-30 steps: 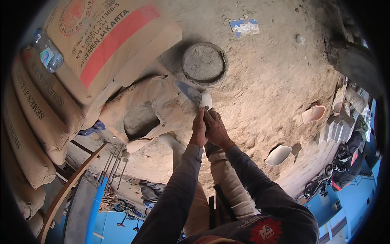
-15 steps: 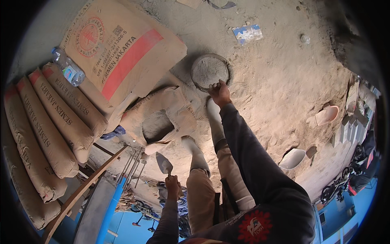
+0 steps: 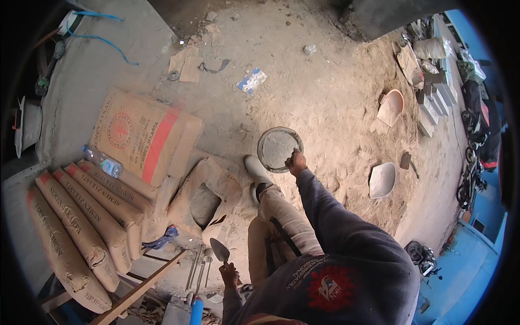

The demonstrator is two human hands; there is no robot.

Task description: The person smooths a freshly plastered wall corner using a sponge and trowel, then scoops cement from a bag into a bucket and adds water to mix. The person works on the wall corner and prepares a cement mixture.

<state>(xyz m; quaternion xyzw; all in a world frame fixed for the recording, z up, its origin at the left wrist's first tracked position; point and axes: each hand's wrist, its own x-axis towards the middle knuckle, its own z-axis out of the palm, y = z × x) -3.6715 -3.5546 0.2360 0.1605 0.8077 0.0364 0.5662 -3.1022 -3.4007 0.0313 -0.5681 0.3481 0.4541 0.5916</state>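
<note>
My left hand (image 3: 229,274) is closed round the handle of a pointed trowel (image 3: 220,250), its blade tilted up and apart from anything else. With my right arm stretched forward, my right hand (image 3: 295,162) grips the near right rim of a round bucket (image 3: 261,142). Grey powder (image 3: 279,149) fills the part of the bucket that shows. To the left of my legs lies a torn-open paper cement bag (image 3: 230,189), grey powder showing through its hole. My boot (image 3: 256,170) stands close beside the bucket.
Stacked full cement bags (image 3: 89,208) lie at left, with a plastic bottle (image 3: 103,161) on them. A wooden plank (image 3: 143,287) slants at lower left. On the sandy floor at right rest an orange scoop (image 3: 391,107) and a pale scoop (image 3: 382,180). Grey blocks (image 3: 433,103) stand farther right.
My view and body have turned, and I have stepped away from the open bag. The bucket has moved along in my right hand. The trowel remains in my left hand.
</note>
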